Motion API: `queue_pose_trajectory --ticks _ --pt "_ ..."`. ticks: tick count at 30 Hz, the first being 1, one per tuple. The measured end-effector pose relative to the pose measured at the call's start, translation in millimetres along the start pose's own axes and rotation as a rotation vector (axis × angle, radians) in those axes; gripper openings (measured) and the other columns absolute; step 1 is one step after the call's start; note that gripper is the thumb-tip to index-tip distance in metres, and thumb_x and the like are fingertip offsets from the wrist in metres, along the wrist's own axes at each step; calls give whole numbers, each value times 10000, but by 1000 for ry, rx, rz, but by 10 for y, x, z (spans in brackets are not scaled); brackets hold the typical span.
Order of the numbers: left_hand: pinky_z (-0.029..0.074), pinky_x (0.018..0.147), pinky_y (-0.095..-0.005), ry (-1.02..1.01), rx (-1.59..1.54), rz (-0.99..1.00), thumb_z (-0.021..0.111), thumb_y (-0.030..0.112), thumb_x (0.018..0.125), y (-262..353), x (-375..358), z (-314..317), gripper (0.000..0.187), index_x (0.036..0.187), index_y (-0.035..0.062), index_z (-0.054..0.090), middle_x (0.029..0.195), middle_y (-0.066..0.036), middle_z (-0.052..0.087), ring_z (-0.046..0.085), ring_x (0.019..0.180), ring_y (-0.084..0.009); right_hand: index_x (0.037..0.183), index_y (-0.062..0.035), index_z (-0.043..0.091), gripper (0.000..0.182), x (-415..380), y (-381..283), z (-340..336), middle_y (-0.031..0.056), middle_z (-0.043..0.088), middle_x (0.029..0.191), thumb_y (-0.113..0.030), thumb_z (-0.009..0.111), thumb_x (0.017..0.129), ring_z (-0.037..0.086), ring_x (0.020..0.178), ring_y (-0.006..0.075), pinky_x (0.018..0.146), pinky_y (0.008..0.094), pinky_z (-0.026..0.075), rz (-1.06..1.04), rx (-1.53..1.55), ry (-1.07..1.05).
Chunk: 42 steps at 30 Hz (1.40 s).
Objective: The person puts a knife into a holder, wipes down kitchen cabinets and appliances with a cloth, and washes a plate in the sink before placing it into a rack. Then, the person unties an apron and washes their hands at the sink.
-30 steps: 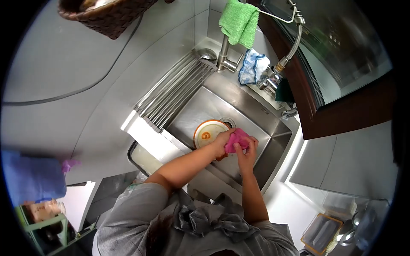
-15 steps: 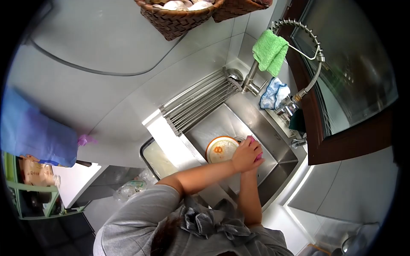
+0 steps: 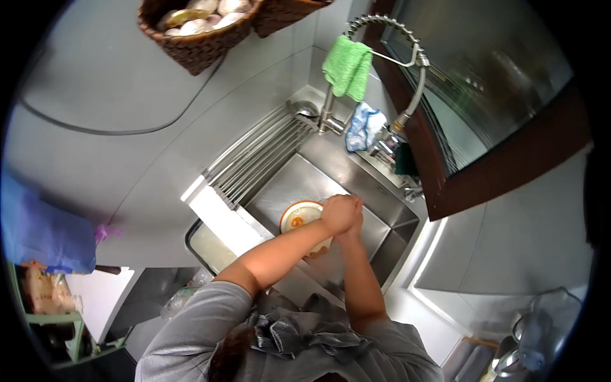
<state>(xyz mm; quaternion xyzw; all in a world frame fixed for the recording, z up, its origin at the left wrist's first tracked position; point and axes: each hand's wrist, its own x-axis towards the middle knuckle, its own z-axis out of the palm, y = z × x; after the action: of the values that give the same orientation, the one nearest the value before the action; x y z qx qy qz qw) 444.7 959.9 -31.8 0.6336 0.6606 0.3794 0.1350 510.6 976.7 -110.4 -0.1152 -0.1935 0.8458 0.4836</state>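
Observation:
My left hand point(image 3: 339, 214) and my right hand point(image 3: 352, 226) are pressed together over the sink point(image 3: 289, 178), fingers closed. What they enclose is hidden now; a moment earlier a soft pink cloth or sponge showed between them. Below and to the left, partly covered by my left hand and forearm, a white plate or bowl point(image 3: 291, 216) with an orange rim lies in the basin. Orange marks and pale liquid show inside it.
A metal roll-up rack point(image 3: 254, 156) spans the sink's left side. Behind stand a faucet with a green towel point(image 3: 347, 67), a blue-white cloth point(image 3: 365, 127) and a second tap point(image 3: 384, 149). A woven basket point(image 3: 197, 48) of garlic hangs upper left. A brown window frame point(image 3: 471, 184) juts in at right.
The view has shifted, so the surroundings sit further left. My hands have closed more tightly together, and the pink thing has gone out of sight between them. The plate stays in the sink.

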Motion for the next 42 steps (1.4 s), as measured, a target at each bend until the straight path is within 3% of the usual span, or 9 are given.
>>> queue_pose_trajectory --ticks 9,16,19,25,28,34,35,40,42 --pt "456 579 -441 -30 -95 -22 486 205 759 -5 -14 77 212 657 43 579 620 -179 571 561 583 -358 739 -54 534 201 -90 -102 289 59 543 684 -191 436 849 533 558 149 444 269 428 -121 -484 568" --pt "445 594 -428 -103 -177 -96 510 259 774 -111 -75 235 265 659 27 569 621 -199 562 555 601 -361 812 -36 532 302 -94 -55 -241 49 544 711 -314 429 872 530 557 144 430 281 419 -447 -1238 377" --pt "434 596 -380 -88 -257 -39 589 266 758 -252 -134 247 243 702 32 557 674 -173 548 545 638 -306 853 -43 538 310 -355 -295 391 25 537 730 -349 485 858 509 630 105 586 273 442 76 -279 660" --pt "421 721 -329 -430 -276 25 682 238 692 -439 -278 -229 294 906 70 569 906 -169 517 510 770 -261 975 -53 508 259 -845 -820 139 48 571 840 -289 461 879 558 773 136 719 276 460 -223 -1184 453" --pt "423 758 -325 -675 -300 17 649 236 718 -639 -361 -50 339 1001 68 567 1002 -170 519 519 845 -254 935 -47 506 214 -952 -918 649 43 573 841 -248 450 889 552 733 126 676 272 467 -333 -493 444" --pt "408 773 -259 -986 -880 -391 506 318 857 134 -418 -523 370 1081 24 525 996 -47 559 508 876 -114 915 -53 508 149 -1007 -817 897 45 576 894 -183 438 893 553 791 107 730 247 460 -184 -558 351" --pt "426 750 -256 -844 -722 -36 535 250 845 145 -423 -551 326 1069 13 527 921 -41 586 525 835 -104 901 -53 506 124 -1017 -826 939 33 573 856 -163 452 887 541 746 94 687 227 447 -226 -601 381" --pt "457 720 -288 -342 -896 17 577 150 783 157 -315 -730 246 989 17 564 868 -95 625 580 800 -124 908 -41 512 113 -1226 -1023 1161 21 560 814 -89 555 815 518 704 96 639 217 426 -136 -890 290" --pt "463 709 -300 -280 -835 94 576 123 761 247 -298 -902 224 967 35 572 868 -97 617 591 786 -178 950 -27 508 251 -1304 -1073 1100 29 544 814 -60 631 734 519 717 138 656 245 437 -212 -1946 191"
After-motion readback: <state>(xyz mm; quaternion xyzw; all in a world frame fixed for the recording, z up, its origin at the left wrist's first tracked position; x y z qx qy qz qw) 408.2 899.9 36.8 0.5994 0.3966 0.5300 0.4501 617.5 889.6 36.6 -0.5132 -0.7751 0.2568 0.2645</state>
